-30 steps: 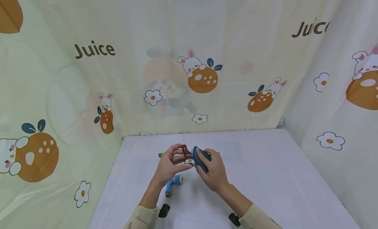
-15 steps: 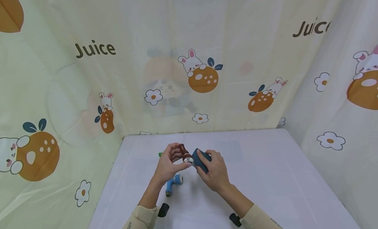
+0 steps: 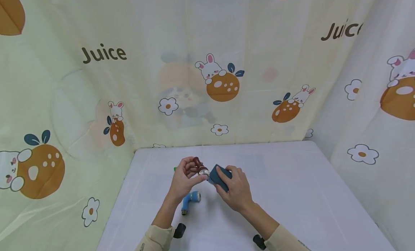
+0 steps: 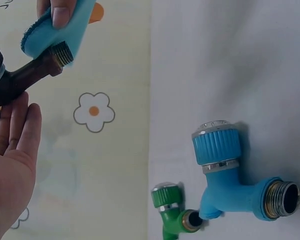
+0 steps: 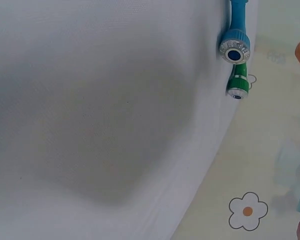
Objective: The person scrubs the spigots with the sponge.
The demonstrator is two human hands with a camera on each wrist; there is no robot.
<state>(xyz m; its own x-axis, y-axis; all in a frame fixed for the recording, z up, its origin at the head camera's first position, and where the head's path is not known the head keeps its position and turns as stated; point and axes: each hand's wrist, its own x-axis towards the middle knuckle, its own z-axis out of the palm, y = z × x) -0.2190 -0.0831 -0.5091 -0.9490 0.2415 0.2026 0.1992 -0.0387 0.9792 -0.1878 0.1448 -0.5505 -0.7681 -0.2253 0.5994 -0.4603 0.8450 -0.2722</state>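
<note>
Curtain (image 3: 65,99) printed with bunnies and oranges hangs at your far left and wraps round behind the white desk (image 3: 291,193). Coming inward, your left hand (image 3: 183,177) lifts the brown tap (image 3: 198,166) off the desk, fingers (image 3: 188,165) curled round its body near the handle, which leaves its threaded end (image 4: 63,53) pointing free toward your other hand; the left wrist view shows that thread bare and reachable for just that reason. Just below your left hand, the blue tap (image 3: 189,201) lies on its side on the desk, and the green tap (image 4: 171,210) lies beside it, their openings near each other, both well out of the way of the work held above. To the right, your right hand (image 3: 235,188) pinches the blue sponge (image 3: 219,176), thumb on top, and folds it against the thread so the soft face meets the metal. The right wrist view shows only the desk, the two resting taps and a sliver of the sponge.
</note>
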